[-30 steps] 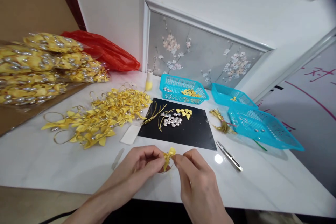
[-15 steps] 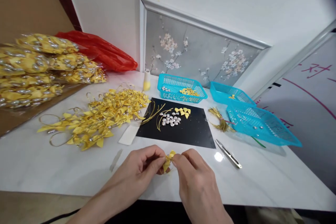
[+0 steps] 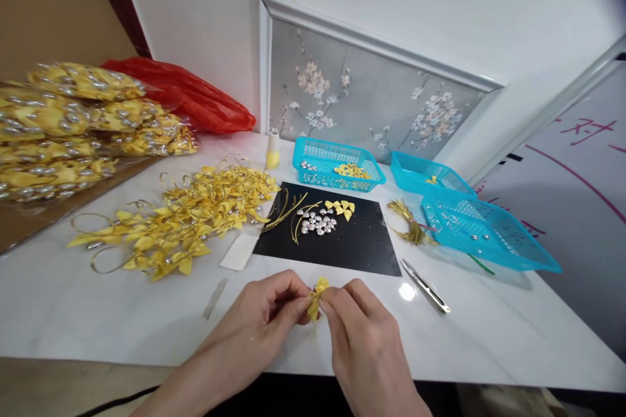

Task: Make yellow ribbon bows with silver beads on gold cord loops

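With my left hand (image 3: 267, 313) I press thumb and index finger together, pinching the small yellow bow (image 3: 315, 308) at its left side. My right hand (image 3: 366, 329) pinches the same bow from the right; its other fingers are curled. The bow is between both hands, over the white table (image 3: 469, 339), nearer than the black mat (image 3: 362, 244).

yellow bow (image 3: 314, 307), silver beads (image 3: 319, 225), black mat (image 3: 352, 253), blue perforated baskets (image 3: 337, 148), red bag (image 3: 190, 98), white grey-veined counter (image 3: 161, 322), grey blossom-patterned picture (image 3: 379, 88)
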`<state>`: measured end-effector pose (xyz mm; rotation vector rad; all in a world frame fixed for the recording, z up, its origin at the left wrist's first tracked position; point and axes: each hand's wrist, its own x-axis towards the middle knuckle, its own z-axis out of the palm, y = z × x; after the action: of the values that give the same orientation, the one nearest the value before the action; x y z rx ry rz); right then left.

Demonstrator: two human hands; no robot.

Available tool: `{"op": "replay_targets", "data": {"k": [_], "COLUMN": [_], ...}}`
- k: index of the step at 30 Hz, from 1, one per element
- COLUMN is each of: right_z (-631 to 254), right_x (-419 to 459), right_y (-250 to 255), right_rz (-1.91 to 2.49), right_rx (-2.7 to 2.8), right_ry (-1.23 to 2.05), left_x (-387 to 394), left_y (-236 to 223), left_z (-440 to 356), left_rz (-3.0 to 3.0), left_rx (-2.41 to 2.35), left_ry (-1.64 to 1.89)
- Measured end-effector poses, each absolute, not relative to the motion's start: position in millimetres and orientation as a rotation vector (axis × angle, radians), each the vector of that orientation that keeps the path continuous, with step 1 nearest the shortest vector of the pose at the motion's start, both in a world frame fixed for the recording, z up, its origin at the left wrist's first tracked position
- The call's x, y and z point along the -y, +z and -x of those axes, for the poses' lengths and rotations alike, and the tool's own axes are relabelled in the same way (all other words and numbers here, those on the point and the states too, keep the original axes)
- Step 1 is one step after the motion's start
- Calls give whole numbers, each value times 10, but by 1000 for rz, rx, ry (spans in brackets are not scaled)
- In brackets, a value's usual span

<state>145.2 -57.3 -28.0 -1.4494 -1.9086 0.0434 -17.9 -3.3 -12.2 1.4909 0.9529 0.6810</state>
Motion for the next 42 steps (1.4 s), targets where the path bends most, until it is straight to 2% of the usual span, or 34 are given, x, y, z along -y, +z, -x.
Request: {"op": "replay_targets", "data": {"k": [5, 16, 19, 30, 36, 42], "right_z": [-1467, -1431, -1393, -1331, -1315, -1352], "right_x": [574, 568, 573, 536, 518, 470], "right_y": [-299, -267, -264, -244, -252, -244], "right_rz": [1443, 1356, 1388, 1309, 1296, 1229], "right_rx": [1880, 1724, 1746, 2060, 2064, 1849], "right_ry": [30, 341, 298, -186, -181, 77], "left_x": [34, 3, 6, 17, 2, -6], "left_y": [-106, -132, -158, -150, -169, -160], "left_z": [183, 134, 122, 109, 108, 124], "left_rz": [-1454, -1461, -1469, -1486, -1472, -1470], "left_rx": [-932, -928, -947, -979, -970, -974], "left_ry": [689, 704, 715, 758, 775, 761]}}
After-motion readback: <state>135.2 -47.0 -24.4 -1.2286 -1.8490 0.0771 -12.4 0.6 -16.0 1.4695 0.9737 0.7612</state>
